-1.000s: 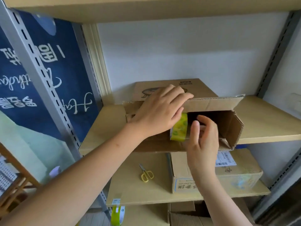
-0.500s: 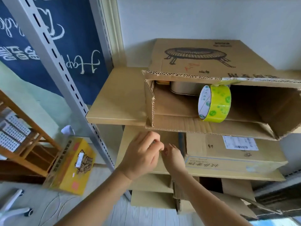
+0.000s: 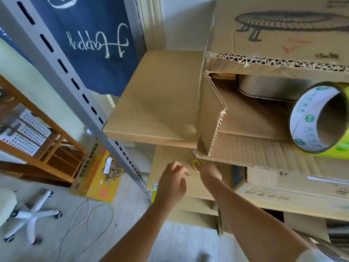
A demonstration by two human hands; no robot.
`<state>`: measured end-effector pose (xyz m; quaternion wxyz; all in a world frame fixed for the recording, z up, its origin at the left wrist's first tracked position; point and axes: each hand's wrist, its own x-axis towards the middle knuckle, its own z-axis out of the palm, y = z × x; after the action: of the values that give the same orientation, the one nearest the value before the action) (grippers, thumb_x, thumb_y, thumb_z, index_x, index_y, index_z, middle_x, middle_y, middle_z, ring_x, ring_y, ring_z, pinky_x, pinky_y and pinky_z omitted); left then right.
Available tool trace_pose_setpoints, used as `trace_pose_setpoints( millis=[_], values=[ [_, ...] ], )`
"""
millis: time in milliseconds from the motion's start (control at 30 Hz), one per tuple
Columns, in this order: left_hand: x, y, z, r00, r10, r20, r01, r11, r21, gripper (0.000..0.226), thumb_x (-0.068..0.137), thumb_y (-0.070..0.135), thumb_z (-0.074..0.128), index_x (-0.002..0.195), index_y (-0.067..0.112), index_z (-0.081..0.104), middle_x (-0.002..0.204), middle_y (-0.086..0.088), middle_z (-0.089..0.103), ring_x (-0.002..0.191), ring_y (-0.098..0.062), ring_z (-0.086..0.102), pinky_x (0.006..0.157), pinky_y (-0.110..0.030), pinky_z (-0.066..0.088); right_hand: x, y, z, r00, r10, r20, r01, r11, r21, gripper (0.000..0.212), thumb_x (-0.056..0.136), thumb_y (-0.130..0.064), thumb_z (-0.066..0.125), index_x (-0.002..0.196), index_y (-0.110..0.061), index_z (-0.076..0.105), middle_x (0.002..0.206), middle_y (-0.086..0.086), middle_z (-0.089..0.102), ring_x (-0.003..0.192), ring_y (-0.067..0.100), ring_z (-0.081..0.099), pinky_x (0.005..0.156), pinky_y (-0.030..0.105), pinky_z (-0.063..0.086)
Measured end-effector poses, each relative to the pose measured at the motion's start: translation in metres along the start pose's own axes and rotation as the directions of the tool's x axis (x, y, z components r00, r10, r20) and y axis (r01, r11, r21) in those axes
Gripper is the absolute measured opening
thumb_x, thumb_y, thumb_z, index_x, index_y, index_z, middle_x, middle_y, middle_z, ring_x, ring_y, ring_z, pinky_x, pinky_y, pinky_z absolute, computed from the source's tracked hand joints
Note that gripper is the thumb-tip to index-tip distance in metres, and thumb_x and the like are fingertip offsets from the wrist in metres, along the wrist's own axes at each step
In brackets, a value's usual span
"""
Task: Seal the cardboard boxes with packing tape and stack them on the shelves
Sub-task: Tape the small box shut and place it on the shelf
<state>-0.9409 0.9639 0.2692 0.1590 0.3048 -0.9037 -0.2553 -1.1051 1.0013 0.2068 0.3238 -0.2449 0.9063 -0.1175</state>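
An open cardboard box lies on its side on the upper shelf, flaps spread, with a metal container inside. A yellow-green tape roll sits at the box's mouth on the right, with neither hand on it. Below the box's lower flap, my right hand reaches onto the lower shelf and grips the handles of the yellow scissors; the flap hides its fingertips. My left hand hovers just left of it, fingers loose and holding nothing.
A taped box with a label sits on the lower shelf at right. The shelf's grey metal upright runs diagonally at left. On the floor are a yellow carton, a chair base, a wooden rack and loose cables.
Both hands left the box and tape roll and dropped to the lower shelf. The right hand went on to the scissors while the left opened and drew back. The view moved closer.
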Motion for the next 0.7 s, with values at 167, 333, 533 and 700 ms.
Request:
trace_pose_setpoints(
  millis=[167, 333, 533, 700],
  values=[
    [-0.008, 0.016, -0.001, 0.999, -0.017, -0.030, 0.014, 0.995, -0.101, 0.034, 0.077, -0.011, 0.048, 0.089, 0.014, 0.068, 0.099, 0.003, 0.057, 0.098, -0.015, 0.056, 0.075, -0.022, 0.045, -0.025, 0.007, -0.011, 0.993, -0.083, -0.087, 0.082, 0.996, -0.021, 0.010, 0.094, -0.031, 0.057, 0.089, -0.023, 0.053, 0.095, 0.004, 0.068, 0.083, 0.022, 0.064, 0.068, 0.028, 0.049],
    [-0.019, 0.094, -0.037, 0.976, 0.176, -0.129, -0.208, 0.929, -0.305, 0.029, 0.080, -0.008, 0.052, 0.084, 0.017, 0.066, 0.086, 0.012, 0.060, 0.079, -0.009, 0.061, 0.067, -0.033, 0.053, -0.090, 0.055, -0.034, 0.985, -0.169, -0.043, 0.174, 0.963, 0.205, 0.015, 0.077, -0.029, 0.065, 0.070, -0.021, 0.056, 0.046, -0.008, 0.059, 0.040, -0.002, 0.056, 0.042, 0.017, 0.041],
    [-0.042, 0.206, -0.111, 0.854, 0.278, -0.439, -0.506, 0.642, -0.576, 0.023, 0.085, 0.013, 0.047, 0.084, 0.027, 0.066, 0.073, 0.014, 0.062, 0.067, -0.006, 0.064, 0.061, -0.015, 0.048, -0.212, 0.133, -0.103, 0.892, -0.351, -0.285, 0.416, 0.884, 0.212, 0.006, 0.076, -0.032, 0.066, 0.078, -0.028, 0.070, 0.069, -0.018, 0.064, 0.066, -0.002, 0.056, 0.073, 0.021, 0.051],
    [-0.024, 0.262, -0.144, 0.962, 0.074, -0.264, -0.261, 0.534, -0.804, 0.013, 0.091, 0.039, 0.058, 0.103, 0.037, 0.057, 0.082, 0.008, 0.067, 0.076, -0.008, 0.065, 0.068, -0.020, 0.050, -0.312, 0.139, -0.175, 0.636, -0.199, -0.745, 0.459, 0.874, 0.158, 0.036, 0.061, -0.004, 0.092, 0.068, -0.020, 0.060, 0.055, -0.007, 0.058, 0.050, 0.002, 0.048, 0.055, 0.006, 0.039]
  ],
)
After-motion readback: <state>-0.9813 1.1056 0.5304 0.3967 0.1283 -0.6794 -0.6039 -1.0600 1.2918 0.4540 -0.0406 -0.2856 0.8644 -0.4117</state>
